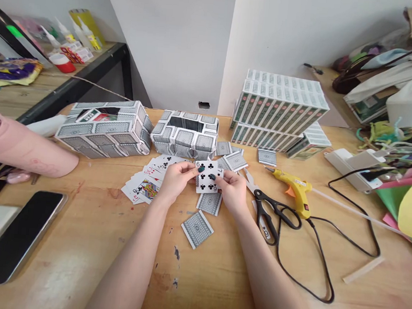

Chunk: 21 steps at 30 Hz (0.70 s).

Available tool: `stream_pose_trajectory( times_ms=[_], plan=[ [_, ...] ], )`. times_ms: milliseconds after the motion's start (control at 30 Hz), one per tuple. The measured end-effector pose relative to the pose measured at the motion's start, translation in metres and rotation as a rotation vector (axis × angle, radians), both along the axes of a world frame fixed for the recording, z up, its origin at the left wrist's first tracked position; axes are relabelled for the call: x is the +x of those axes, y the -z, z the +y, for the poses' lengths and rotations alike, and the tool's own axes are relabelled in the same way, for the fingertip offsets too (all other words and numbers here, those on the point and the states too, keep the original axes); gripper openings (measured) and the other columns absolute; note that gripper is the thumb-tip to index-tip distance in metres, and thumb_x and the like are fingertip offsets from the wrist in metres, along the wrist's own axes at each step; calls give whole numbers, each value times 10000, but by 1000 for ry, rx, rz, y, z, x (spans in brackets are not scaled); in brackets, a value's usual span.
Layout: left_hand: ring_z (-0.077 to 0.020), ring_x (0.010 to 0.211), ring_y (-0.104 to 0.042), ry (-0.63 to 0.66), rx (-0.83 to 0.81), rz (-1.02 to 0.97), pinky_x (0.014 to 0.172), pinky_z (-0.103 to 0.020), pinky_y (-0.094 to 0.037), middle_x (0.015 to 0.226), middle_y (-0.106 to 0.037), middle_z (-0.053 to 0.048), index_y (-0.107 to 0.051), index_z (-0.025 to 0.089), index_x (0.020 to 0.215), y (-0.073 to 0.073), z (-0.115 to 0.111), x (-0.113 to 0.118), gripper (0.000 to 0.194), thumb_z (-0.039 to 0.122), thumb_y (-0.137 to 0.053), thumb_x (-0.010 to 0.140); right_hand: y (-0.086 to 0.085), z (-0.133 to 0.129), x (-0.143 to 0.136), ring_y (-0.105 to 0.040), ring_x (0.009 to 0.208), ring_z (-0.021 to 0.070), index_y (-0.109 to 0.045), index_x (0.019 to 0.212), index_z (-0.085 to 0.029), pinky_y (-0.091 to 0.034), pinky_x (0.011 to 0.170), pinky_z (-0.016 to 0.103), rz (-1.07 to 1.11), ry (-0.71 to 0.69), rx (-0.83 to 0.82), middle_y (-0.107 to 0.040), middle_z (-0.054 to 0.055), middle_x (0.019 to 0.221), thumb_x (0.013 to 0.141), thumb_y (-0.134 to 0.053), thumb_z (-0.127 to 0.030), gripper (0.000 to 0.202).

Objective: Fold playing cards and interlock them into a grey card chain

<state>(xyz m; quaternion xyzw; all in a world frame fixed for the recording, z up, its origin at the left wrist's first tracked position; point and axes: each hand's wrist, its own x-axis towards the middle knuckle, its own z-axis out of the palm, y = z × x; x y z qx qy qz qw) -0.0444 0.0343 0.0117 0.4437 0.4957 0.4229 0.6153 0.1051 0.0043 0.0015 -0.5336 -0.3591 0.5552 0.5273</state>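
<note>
Between my two hands is a playing card, a six of clubs, face up above the table. My left hand pinches its left edge with the thumb on the face. My right hand grips the right edge the same way; a seven's corner shows there, so another card may lie behind. Fanned face-up playing cards lie beside my left hand. Below the held card are patterned card backs, one a squarish folded card. Black-handled scissors lie right of my right hand.
Two boxes covered in card backs, a larger one and a smaller one, stand behind. Stacked card packs rise at back right. A yellow glue gun with its cord lies right; a phone and pink roll lie left.
</note>
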Motion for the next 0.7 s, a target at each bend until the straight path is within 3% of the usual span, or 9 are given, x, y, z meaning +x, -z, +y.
stream_pose_trajectory(
  times_ms=[133,400,533,700],
  plan=[
    [-132,619,-525,27,35,9,601,-261,-424,636,-581,-1,-584,151,651,2,-2,0,346,487,-622,725,-1,0,0,-524,488,133,-650,669,-165,-399,502,255,77,-9,-5,-643,-4,565,602,-705,-324,181],
    [-91,531,-311,-51,337,331,517,-237,-260,531,-320,46,-363,180,546,5,-7,7,401,439,-519,808,-2,-1,1,-528,493,135,-656,658,-162,-391,492,249,58,-32,11,-649,1,563,591,-713,-329,189],
    [-93,532,-315,-82,397,411,532,-233,-271,530,-328,51,-335,189,569,6,-10,13,380,417,-514,815,0,-1,0,-530,486,137,-661,689,-164,-402,489,256,85,-24,-6,-659,10,586,584,-720,-343,215],
    [-92,547,-349,-51,323,364,522,-219,-285,565,-373,51,-409,186,612,7,-13,16,355,452,-590,760,-1,1,0,-538,511,138,-655,693,-164,-429,520,268,102,59,14,-658,11,597,577,-732,-372,250]
  ],
)
